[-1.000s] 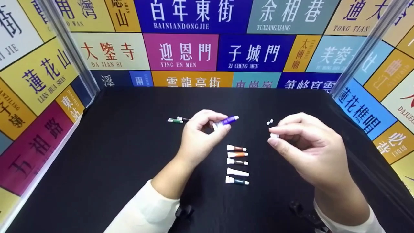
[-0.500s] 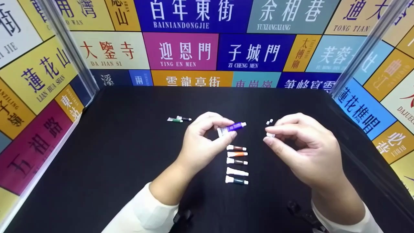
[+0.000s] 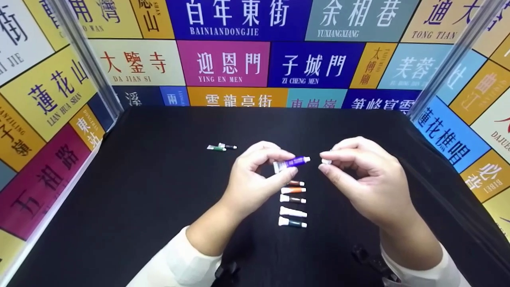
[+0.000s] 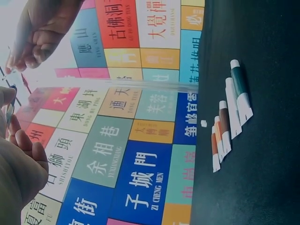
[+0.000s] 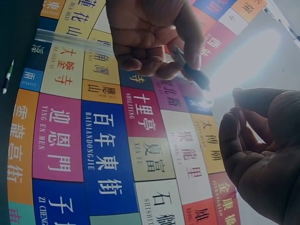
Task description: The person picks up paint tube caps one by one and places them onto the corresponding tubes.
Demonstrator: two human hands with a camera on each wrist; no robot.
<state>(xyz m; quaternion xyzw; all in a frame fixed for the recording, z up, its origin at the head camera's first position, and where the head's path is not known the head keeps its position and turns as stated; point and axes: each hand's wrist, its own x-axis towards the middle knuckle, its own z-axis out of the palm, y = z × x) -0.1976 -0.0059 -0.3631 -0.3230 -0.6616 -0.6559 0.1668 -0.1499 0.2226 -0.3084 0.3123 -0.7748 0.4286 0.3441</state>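
Observation:
My left hand point(image 3: 255, 179) pinches a small purple paint tube point(image 3: 298, 161) between thumb and fingers, its white tip pointing right. Facing it, my right hand point(image 3: 368, 181) holds a small white cap point(image 3: 326, 161) between thumb and forefinger. A short gap separates cap and tube tip. Below the hands lies a column of paint tubes: a reddish-brown one point(image 3: 295, 183) partly behind my left hand, an orange one point(image 3: 293, 190), a dark brown one point(image 3: 293, 199), a white one point(image 3: 293, 212) and a dark teal one point(image 3: 293, 222). In the left wrist view, a loose white piece point(image 4: 203, 123) rests on the table.
A green tube point(image 3: 217, 148) and a black tube point(image 3: 228, 146) lie close together at the back left of the black-covered table point(image 3: 159, 183). Printed panels point(image 3: 223, 63) stand around the table's back and sides.
The purple tube has moved right and slightly down in my left hand. My right hand has come left with the white cap, narrowing the gap and covering the loose white pieces behind it.

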